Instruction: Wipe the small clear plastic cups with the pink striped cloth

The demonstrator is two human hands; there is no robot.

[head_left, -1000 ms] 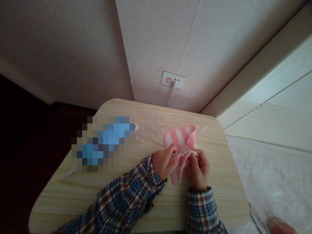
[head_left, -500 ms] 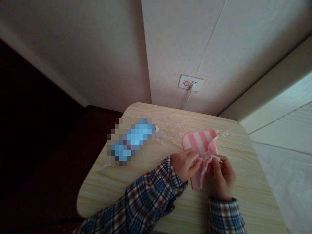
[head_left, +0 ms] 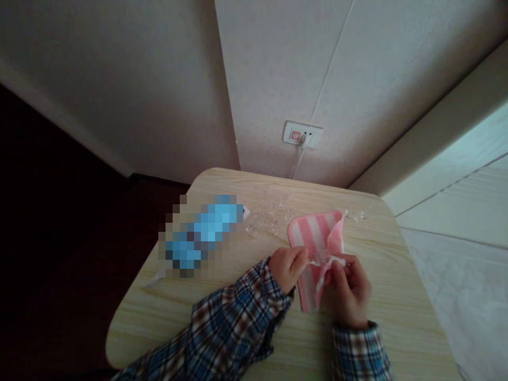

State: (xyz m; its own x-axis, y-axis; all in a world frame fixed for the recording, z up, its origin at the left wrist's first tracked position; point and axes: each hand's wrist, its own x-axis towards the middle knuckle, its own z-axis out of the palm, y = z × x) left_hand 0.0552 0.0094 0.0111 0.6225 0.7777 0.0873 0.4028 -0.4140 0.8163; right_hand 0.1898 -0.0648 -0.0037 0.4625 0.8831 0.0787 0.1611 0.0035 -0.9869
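Observation:
A pink-and-white striped cloth lies on the table with its right side folded over and bunched up. My right hand pinches the cloth's bunched pale edge between thumb and fingers. Just left of it, my left hand is closed, its fingertips at a small clear plastic piece against the cloth. The exact shape of that piece is too small to make out. Several clear plastic pieces are scattered behind the cloth, and a few more lie beyond its upper right corner.
A blurred-out blue object rests on the left of the wooden table. Behind the table, a white cord hangs from a wall socket. To the right stands a pale panelled surface.
My left fingers have curled in and drawn a little leftward, away from my right hand. The right hand keeps its pinch on the cloth. The whole view has shifted slightly.

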